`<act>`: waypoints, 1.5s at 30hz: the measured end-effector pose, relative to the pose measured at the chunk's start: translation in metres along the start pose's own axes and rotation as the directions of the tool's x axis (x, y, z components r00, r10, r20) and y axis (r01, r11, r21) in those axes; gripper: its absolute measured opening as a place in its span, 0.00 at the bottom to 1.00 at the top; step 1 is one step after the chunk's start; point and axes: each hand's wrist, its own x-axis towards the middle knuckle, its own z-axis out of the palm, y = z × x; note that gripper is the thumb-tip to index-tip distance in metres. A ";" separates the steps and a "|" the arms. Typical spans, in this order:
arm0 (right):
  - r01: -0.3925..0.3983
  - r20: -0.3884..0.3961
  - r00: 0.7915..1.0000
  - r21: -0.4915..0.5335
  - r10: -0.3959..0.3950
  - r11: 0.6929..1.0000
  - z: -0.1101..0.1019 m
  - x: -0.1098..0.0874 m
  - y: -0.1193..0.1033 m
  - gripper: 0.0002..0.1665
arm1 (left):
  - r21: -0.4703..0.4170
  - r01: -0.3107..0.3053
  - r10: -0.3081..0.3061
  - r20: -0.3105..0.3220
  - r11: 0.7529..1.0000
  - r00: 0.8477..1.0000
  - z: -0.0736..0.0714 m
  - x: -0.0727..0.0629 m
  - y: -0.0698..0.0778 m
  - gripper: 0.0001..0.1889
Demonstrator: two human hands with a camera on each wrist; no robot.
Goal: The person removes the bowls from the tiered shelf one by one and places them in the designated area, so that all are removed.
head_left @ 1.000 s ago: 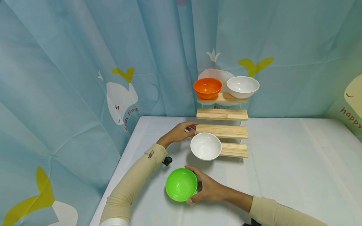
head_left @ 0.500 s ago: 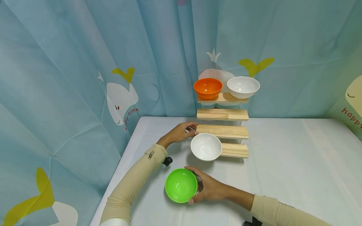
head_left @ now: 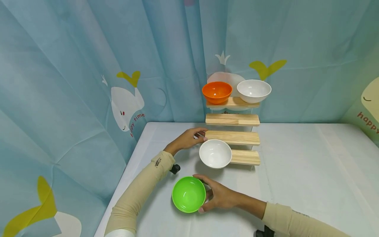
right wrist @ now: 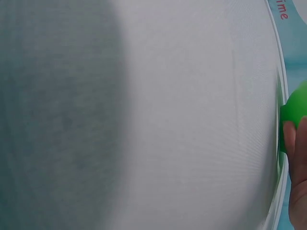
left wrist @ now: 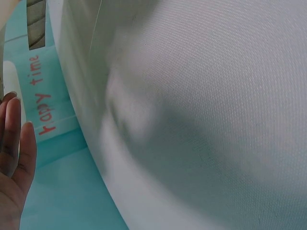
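My right hand (head_left: 220, 196) grips the right side of a green bowl (head_left: 189, 195), thumb at the near edge and fingers at the far edge. The bowl is upright, low over the white table; its green side (right wrist: 295, 112) shows at the right edge of the right wrist view. My left hand (head_left: 189, 139) holds the left end of a stepped wooden rack (head_left: 234, 137), thumb in front and fingers behind a board. In the left wrist view the left fingers (left wrist: 13, 129) reach up. A white bowl (head_left: 215, 154) sits at the left of the lowest board, just below the left thumb.
On the top board stand an orange bowl (head_left: 217, 92) at left and a second white bowl (head_left: 254, 91) at right. The white-covered table (head_left: 311, 171) extends to both sides. A blue printed curtain (head_left: 165, 59) hangs behind and at the left.
Almost nothing differs. The right hand and green bowl have shifted very slightly; the left hand, rack and other bowls stay where they were.
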 end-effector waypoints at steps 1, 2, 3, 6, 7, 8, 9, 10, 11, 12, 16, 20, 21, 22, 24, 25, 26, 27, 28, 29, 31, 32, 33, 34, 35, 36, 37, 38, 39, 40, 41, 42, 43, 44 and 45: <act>-0.001 0.001 1.000 0.002 0.001 1.000 0.000 0.000 0.000 0.63 | -0.001 0.001 -0.001 0.000 1.000 1.000 0.000 0.000 0.000 0.27; -0.002 0.004 1.000 0.004 0.002 1.000 0.000 0.000 0.000 0.63 | -0.001 0.002 -0.002 0.001 1.000 1.000 0.000 0.000 0.000 0.27; -0.004 0.006 1.000 0.006 0.004 1.000 0.000 0.000 0.000 0.63 | 0.000 0.003 -0.003 0.002 1.000 1.000 0.000 0.000 0.000 0.27; -0.013 0.016 1.000 0.021 0.012 1.000 0.000 0.000 -0.002 0.62 | 0.002 0.007 -0.007 0.004 1.000 1.000 0.000 0.000 0.000 0.27; -0.014 0.018 1.000 0.023 0.014 1.000 0.000 0.000 -0.002 0.62 | 0.003 0.008 -0.008 0.005 1.000 1.000 0.000 0.000 0.000 0.27; -0.015 0.019 1.000 0.025 0.015 1.000 0.000 0.000 -0.002 0.62 | 0.002 0.010 -0.010 0.006 1.000 1.000 0.000 0.000 0.000 0.27; -0.016 0.021 1.000 0.027 0.015 1.000 -0.001 0.000 -0.003 0.61 | 0.003 0.012 -0.012 0.007 1.000 1.000 0.000 0.000 0.000 0.27; -0.015 0.021 1.000 0.026 0.015 1.000 -0.001 0.000 -0.003 0.61 | 0.001 0.014 -0.014 0.008 1.000 1.000 0.000 0.000 0.000 0.27; -0.017 0.021 1.000 0.026 0.016 1.000 -0.001 0.000 -0.003 0.61 | 0.002 0.015 -0.015 0.009 1.000 1.000 0.000 0.000 0.000 0.27; -0.016 0.021 1.000 0.028 0.015 0.999 -0.001 0.000 -0.003 0.61 | 0.002 0.015 -0.015 0.009 1.000 1.000 0.000 0.000 0.000 0.27; -0.017 0.018 1.000 0.031 0.017 0.999 -0.001 0.000 -0.004 0.60 | 0.002 0.014 -0.014 0.012 1.000 1.000 -0.001 0.000 0.001 0.27; -0.014 0.015 1.000 0.036 0.014 0.999 0.000 0.000 -0.003 0.60 | 0.001 0.011 -0.011 0.012 1.000 1.000 -0.001 0.000 0.001 0.27; -0.014 0.014 1.000 0.038 0.014 0.999 0.000 0.000 -0.002 0.60 | 0.000 0.011 -0.011 0.012 1.000 1.000 -0.001 -0.001 0.001 0.26; -0.013 0.013 1.000 0.042 0.013 0.999 0.000 0.001 -0.002 0.60 | -0.001 0.012 -0.012 0.012 1.000 1.000 -0.001 -0.001 0.001 0.26; -0.014 0.013 1.000 0.047 0.013 0.999 0.000 0.001 -0.002 0.60 | -0.001 0.010 -0.010 0.011 1.000 1.000 -0.001 -0.001 0.001 0.26; -0.016 0.012 1.000 0.045 0.016 0.999 -0.001 0.001 -0.001 0.60 | -0.002 0.008 -0.008 0.011 1.000 1.000 -0.001 0.000 0.001 0.26; -0.018 0.013 1.000 0.045 0.017 0.999 -0.001 0.001 -0.001 0.60 | -0.002 0.008 -0.008 0.012 1.000 1.000 -0.001 0.000 0.001 0.26; -0.019 0.013 1.000 0.041 0.019 0.999 -0.001 0.002 -0.001 0.60 | -0.002 0.006 -0.006 0.011 1.000 1.000 -0.001 0.000 0.000 0.26; -0.020 0.014 1.000 0.034 0.020 0.999 -0.002 0.002 -0.001 0.60 | -0.001 0.004 -0.004 0.011 1.000 1.000 -0.001 0.000 0.000 0.26; -0.022 0.014 1.000 0.029 0.022 0.999 -0.003 0.002 -0.001 0.61 | 0.000 0.001 -0.001 0.010 1.000 1.000 -0.001 0.000 0.000 0.26; -0.020 0.017 1.000 0.013 0.020 1.000 -0.004 0.002 -0.001 0.61 | 0.000 -0.002 0.002 0.010 1.000 1.000 -0.002 0.001 -0.001 0.26; -0.018 0.020 1.000 0.008 0.018 1.000 -0.004 0.001 -0.001 0.62 | 0.000 -0.003 0.003 0.010 1.000 1.000 -0.001 0.001 -0.001 0.26; -0.018 0.024 1.000 0.003 0.018 1.000 -0.005 0.001 -0.001 0.62 | -0.001 -0.005 0.005 0.009 1.000 1.000 -0.001 0.001 -0.001 0.26; -0.016 0.029 0.999 -0.003 0.016 1.000 -0.006 0.000 -0.002 0.63 | -0.002 -0.006 0.006 0.009 1.000 1.000 -0.001 0.001 -0.001 0.27; -0.016 0.038 0.999 -0.004 0.016 1.000 -0.007 0.000 -0.002 0.63 | -0.002 -0.008 0.008 0.009 1.000 1.000 -0.001 0.001 -0.001 0.27; -0.014 0.048 0.999 -0.011 0.015 1.000 -0.008 -0.001 -0.002 0.64 | -0.003 -0.008 0.008 0.010 1.000 1.000 -0.001 0.001 -0.001 0.27; -0.015 0.061 0.998 -0.016 0.016 1.000 -0.009 -0.002 -0.003 0.65 | -0.002 -0.009 0.009 0.010 1.000 1.000 -0.001 0.001 -0.001 0.27; -0.018 0.073 0.997 -0.018 0.019 1.000 -0.011 -0.003 -0.004 0.65 | -0.002 -0.008 0.008 0.011 1.000 1.000 -0.001 0.001 -0.001 0.27; -0.018 0.083 0.996 -0.025 0.020 1.000 -0.013 -0.005 -0.005 0.65 | -0.001 -0.008 0.008 0.012 1.000 1.000 -0.001 0.001 -0.001 0.27; -0.017 0.090 0.996 -0.035 0.020 0.999 -0.014 -0.006 -0.006 0.65 | -0.001 -0.007 0.007 0.014 1.000 1.000 -0.001 0.001 -0.001 0.27; -0.018 0.096 0.995 -0.044 0.022 0.999 -0.016 -0.008 -0.007 0.65 | -0.002 -0.007 0.007 0.014 1.000 1.000 -0.001 0.001 -0.001 0.27; -0.016 0.100 0.995 -0.059 0.022 0.998 -0.018 -0.009 -0.008 0.65 | -0.003 -0.006 0.006 0.015 1.000 1.000 -0.001 0.001 -0.001 0.27; -0.017 0.101 0.995 -0.065 0.023 0.998 -0.019 -0.011 -0.009 0.64 | -0.003 -0.006 0.006 0.016 1.000 1.000 -0.001 0.000 0.000 0.27; -0.017 0.099 0.995 -0.072 0.024 0.997 -0.021 -0.012 -0.010 0.63 | -0.006 -0.006 0.006 0.016 1.000 1.000 -0.001 0.000 0.000 0.27; -0.017 0.096 0.995 -0.081 0.025 0.997 -0.023 -0.014 -0.012 0.63 | -0.008 -0.006 0.006 0.015 1.000 1.000 -0.001 0.000 0.001 0.27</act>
